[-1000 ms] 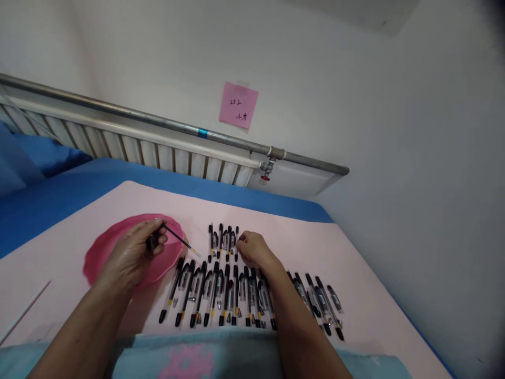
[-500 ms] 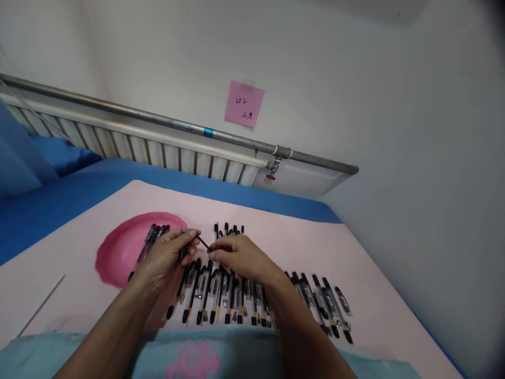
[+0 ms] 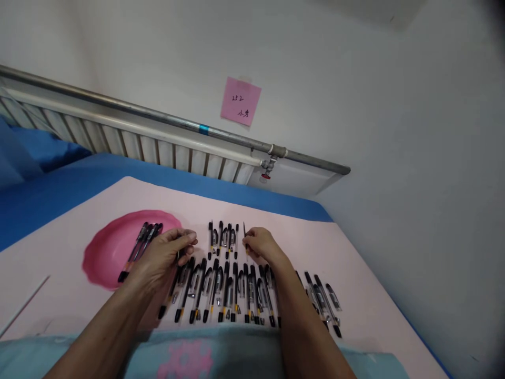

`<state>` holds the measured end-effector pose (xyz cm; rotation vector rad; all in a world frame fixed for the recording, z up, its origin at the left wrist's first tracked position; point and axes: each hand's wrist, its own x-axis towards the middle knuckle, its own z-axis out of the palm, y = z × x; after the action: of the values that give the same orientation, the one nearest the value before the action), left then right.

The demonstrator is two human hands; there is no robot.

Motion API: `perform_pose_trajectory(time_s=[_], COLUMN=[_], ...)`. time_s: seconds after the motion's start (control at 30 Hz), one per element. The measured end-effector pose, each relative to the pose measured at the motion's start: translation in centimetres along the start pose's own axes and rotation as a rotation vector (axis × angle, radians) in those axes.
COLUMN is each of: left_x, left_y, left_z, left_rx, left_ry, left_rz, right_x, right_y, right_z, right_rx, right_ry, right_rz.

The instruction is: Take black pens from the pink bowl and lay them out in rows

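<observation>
My right hand [image 3: 260, 243] pinches a thin dark pen refill [image 3: 244, 228], its tip pointing up, just right of a short row of pen parts [image 3: 223, 239]. Over the right side of the pink bowl is my left hand [image 3: 171, 250], its thumb and fingers curled together. A dark bit shows below its fingers, but I cannot make out what it is. Nearer to me lies a long row of pen parts [image 3: 221, 295]: black-ended barrels, clear caps and small metal tips. My right forearm hides part of that row.
Several pens [image 3: 142, 245] lie in the pink bowl [image 3: 103, 252]. A white stick [image 3: 26, 305] is at the left on the pink tabletop [image 3: 292, 231]. More pen parts [image 3: 321, 300] lie at the right. Behind the table are a radiator [image 3: 165, 152] and a pipe [image 3: 236, 139].
My right hand has moved right and away from my left hand, with the refill now upright in it. The short row of pen parts now shows between my hands. The view has shifted slightly.
</observation>
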<state>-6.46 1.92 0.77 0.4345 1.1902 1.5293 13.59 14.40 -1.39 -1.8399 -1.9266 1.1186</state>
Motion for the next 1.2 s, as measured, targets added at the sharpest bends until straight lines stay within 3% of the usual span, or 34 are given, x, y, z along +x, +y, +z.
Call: perform_pose_trajectory(time_s=[0.2,0.4,0.53,0.67,0.73,0.9,1.03,1.2], left_x=[-0.1,0.0,-0.2,-0.6,-0.6,-0.6,-0.7,-1.0], left_y=[-0.4,-0.8,-1.0,-1.1,-1.1,-1.5,-1.5,-0.9], left_z=[0.1,0.3,0.4,0.7,0.9,0.9,1.1,1.3], left_rx=[0.044,0.056,0.061,0.05,0.032,0.006,0.021,0.028], left_ry=[-0.021,-0.049,-0.103,-0.155,-0.151,-0.1,-0.099,-0.114], left_rz=[-0.018,-0.037,-0.072,-0.102,-0.087,-0.035,-0.036,-0.066], right_x=[0.0,-0.5,-2.8,-5.9,-6.9,-7.7,-7.6,-6.6], right_y=[0.2,-0.6,-3.3,-6.0,-6.6,-6.8,-7.0,-6.0], right_z=[1.5,0.9,0.9,1.8,2.2,3.1,3.7,2.1], right_rx=[0.039,0.083,0.132,0.242,0.295,0.285,0.296,0.294], right_ry=[-0.026,0.009,-0.03,-0.257,-0.297,-0.203,-0.13,0.02], right_rz=[0.053,-0.006,-0.147,-0.397,-0.466,-0.551,-0.528,-0.494])
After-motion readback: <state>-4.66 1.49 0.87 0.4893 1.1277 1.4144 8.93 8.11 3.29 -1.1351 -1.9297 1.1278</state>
